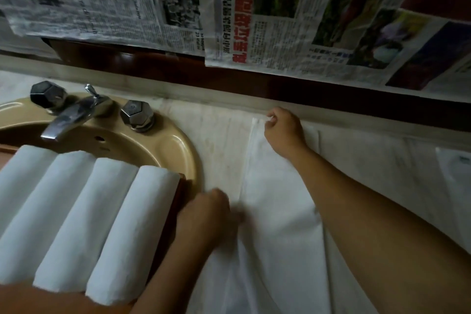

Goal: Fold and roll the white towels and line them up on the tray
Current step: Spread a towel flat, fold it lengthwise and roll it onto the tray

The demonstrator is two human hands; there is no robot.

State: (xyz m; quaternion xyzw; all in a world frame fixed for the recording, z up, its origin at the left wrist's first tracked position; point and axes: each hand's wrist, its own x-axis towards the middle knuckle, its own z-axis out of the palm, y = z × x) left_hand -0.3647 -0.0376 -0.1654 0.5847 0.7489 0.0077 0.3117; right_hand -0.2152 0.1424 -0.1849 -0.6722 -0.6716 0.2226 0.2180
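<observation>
Towels fill most of this dim head-camera view: 1 lies spread flat and 4 are rolled. The flat white towel [275,237], soft cloth with long creases, covers the pale marbled stone worktop [214,135] from the back ledge to the near edge. Newspaper sheets [280,15], printed with text and photos, hang across the wall above a dark glossy wooden rail [229,79].

At left, 4 rolled towels [76,211], thick white cylinders, lie side by side and touching on a dark wooden tray [175,201], which sits over a round tan ceramic sink [178,145]. Behind the sink bowl stands 1 chrome faucet [66,120] with 2 faceted metal knobs [137,115].

2 bare forearms reach in. The right hand [283,130] is at the flat towel's far corner by the back ledge, its grip pinching that corner between thumb and curled fingers. The left hand [206,214], blurred, rests at the towel's left edge just beside the tray; its fingers look curled down, but I cannot tell whether they hold the cloth.
</observation>
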